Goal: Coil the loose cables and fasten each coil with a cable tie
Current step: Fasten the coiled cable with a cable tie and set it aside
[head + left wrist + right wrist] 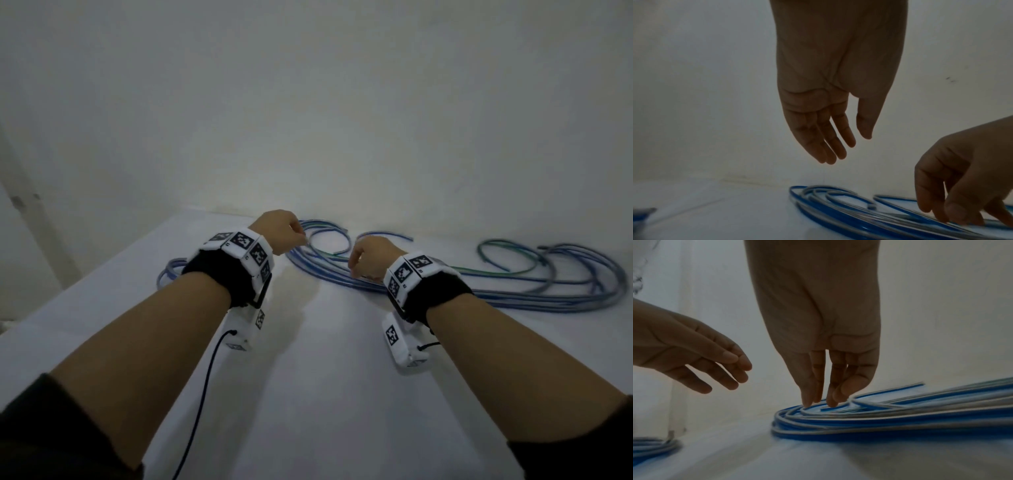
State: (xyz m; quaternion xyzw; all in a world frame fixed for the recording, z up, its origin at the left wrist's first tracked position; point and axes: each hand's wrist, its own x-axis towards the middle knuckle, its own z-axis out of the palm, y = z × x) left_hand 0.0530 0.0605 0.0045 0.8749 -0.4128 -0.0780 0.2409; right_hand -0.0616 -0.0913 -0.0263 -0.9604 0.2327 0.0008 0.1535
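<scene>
Loose blue, grey and green cables (pixel 496 294) lie in long loops on the white table (pixel 308 377), running from the middle to the far right. My left hand (pixel 284 233) hovers above their left end; in the left wrist view the hand (pixel 849 146) has straight, relaxed fingers and holds nothing. My right hand (pixel 366 257) points down onto the cables. In the right wrist view its fingertips (pixel 807 404) touch the top of the blue loops (pixel 879 421), thumb close beside them, with no cable plainly pinched.
A smaller bundle of blue cable (pixel 169 270) lies at the left, partly hidden behind my left wrist band. A pale wall stands close behind the table. The table's left edge runs diagonally near that bundle. No cable tie is visible.
</scene>
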